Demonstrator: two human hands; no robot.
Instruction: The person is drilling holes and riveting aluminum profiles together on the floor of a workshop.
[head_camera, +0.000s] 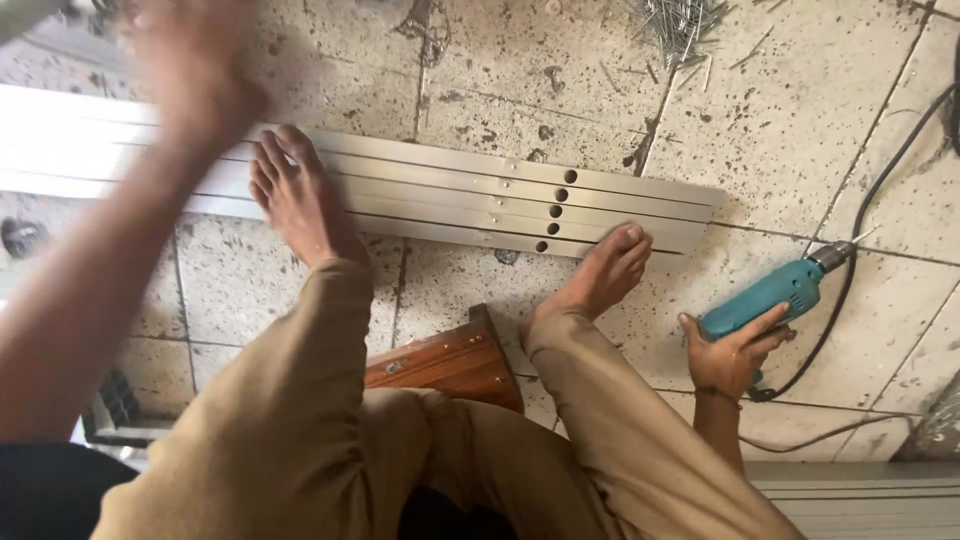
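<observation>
The left hand (190, 70) is raised and blurred (fingers unreadable), forearm stretched forward. The right hand (735, 350) reaches down low, fingers (765, 322) wrapped tight.

Soft daylight, glare at left, raised left hand (190, 70) motion-blurred.

A teal electric drill (768, 296) is gripped by the right hand (733, 355) on the speckled tiled floor (800, 130), its bit pointed up and to the right, its black cable (880, 190) trailing off toward the right edge. The left hand (190, 70) is raised and blurred near the upper left corner, nothing seen in it. A stack of aluminium strips (480, 195) with drilled holes is pinned under both bare feet. A wooden stool (450, 362) is seen between the legs. A heap of nails (680, 25) lies at the floor's top edge.
</observation>
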